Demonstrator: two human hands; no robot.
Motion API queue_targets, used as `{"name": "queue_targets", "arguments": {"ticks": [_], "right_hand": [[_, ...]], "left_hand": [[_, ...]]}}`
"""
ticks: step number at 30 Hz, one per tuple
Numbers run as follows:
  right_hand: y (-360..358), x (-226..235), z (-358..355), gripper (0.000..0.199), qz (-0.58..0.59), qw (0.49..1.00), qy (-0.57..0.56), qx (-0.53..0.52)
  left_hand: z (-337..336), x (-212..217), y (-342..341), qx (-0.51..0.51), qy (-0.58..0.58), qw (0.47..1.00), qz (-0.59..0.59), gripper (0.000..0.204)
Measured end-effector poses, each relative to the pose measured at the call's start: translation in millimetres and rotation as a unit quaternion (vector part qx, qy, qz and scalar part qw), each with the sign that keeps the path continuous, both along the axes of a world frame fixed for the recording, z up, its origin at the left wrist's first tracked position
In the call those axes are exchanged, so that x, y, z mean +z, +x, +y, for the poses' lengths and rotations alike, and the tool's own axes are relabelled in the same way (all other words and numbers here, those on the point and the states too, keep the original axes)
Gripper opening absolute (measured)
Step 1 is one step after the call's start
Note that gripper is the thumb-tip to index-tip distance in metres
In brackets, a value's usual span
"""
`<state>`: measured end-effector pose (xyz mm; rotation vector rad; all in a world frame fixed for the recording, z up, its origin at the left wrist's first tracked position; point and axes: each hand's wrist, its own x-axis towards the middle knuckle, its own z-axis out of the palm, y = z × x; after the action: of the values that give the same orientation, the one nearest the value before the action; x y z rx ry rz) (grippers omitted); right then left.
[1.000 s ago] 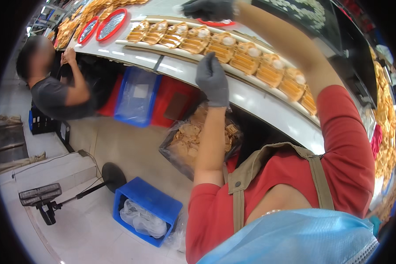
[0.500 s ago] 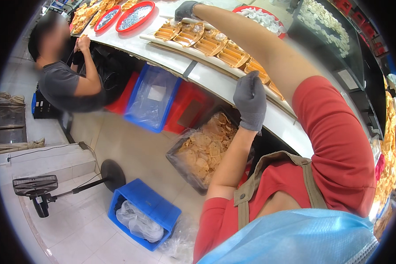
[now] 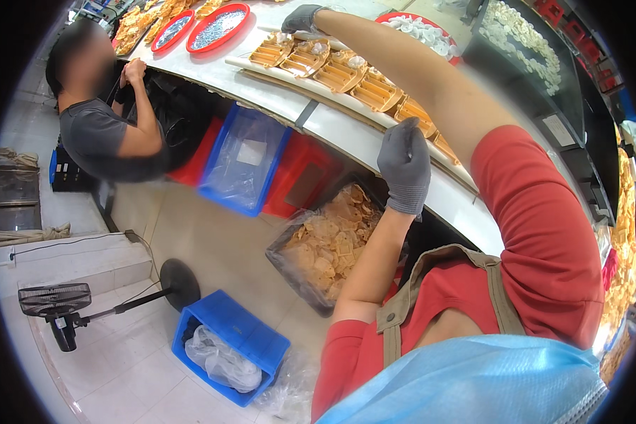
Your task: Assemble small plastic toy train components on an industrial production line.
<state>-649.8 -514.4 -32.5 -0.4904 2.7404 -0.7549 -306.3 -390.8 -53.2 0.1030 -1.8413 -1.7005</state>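
Observation:
A row of orange plastic moulded parts [image 3: 377, 92] with ribbed hollows lies along a long white rack [image 3: 300, 83] on the workbench. My right hand [image 3: 302, 19], in a grey glove, reaches across to the rack's far left end. Its fingers curl down there, and what they grip is hidden. My left hand [image 3: 403, 166], also gloved in grey, is closed above the bench's near edge, just in front of the row. Whatever its fingers hold, if anything, does not show. Small clear pieces [image 3: 356, 61] sit on some of the orange parts.
Red trays [image 3: 219, 28] of small pieces and a red-rimmed tray of clear parts [image 3: 420, 34] stand on the bench [image 3: 346, 127]. Below are a bin of orange parts [image 3: 325, 244] and blue crates [image 3: 244, 159]. A co-worker [image 3: 109, 127] sits at left; a fan [image 3: 56, 311] stands behind.
The view has shifted slightly. My left hand has turned a little, its fingers still curled. My right hand stays at the rack's far end.

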Motion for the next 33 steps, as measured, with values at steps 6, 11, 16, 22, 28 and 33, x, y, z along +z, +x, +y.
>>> {"name": "queue_targets", "arguments": {"ticks": [6, 11, 16, 22, 28, 33], "right_hand": [[-5.4, 26.0, 58.7, 0.035, 0.101, 0.992, 0.066, -0.034], [5.0, 33.5, 77.3, 0.027, 0.089, 0.996, -0.015, 0.022], [36.2, 51.1, 68.8, 0.026, 0.117, 0.993, -0.002, 0.014], [45.2, 60.5, 67.3, 0.028, 0.144, 0.988, 0.046, 0.033], [49.2, 61.9, 73.8, 0.033, 0.177, 0.984, 0.028, 0.001], [73.8, 76.8, 95.2, 0.033, 0.234, 0.972, -0.010, 0.034]], "left_hand": [[29.0, 10.0, -11.2, -0.041, 0.022, 0.999, 0.020, 0.014], [36.1, 14.7, -14.5, -0.039, 0.046, 0.998, 0.034, 0.015], [31.9, 8.9, -14.4, -0.029, 0.046, 0.998, 0.029, 0.015], [30.7, 10.5, -13.6, -0.026, 0.046, 0.998, 0.020, 0.015], [34.4, 11.5, -13.7, -0.024, 0.041, 0.999, 0.027, 0.015], [36.6, 12.4, -12.9, -0.022, 0.050, 0.998, 0.028, 0.015]]}}
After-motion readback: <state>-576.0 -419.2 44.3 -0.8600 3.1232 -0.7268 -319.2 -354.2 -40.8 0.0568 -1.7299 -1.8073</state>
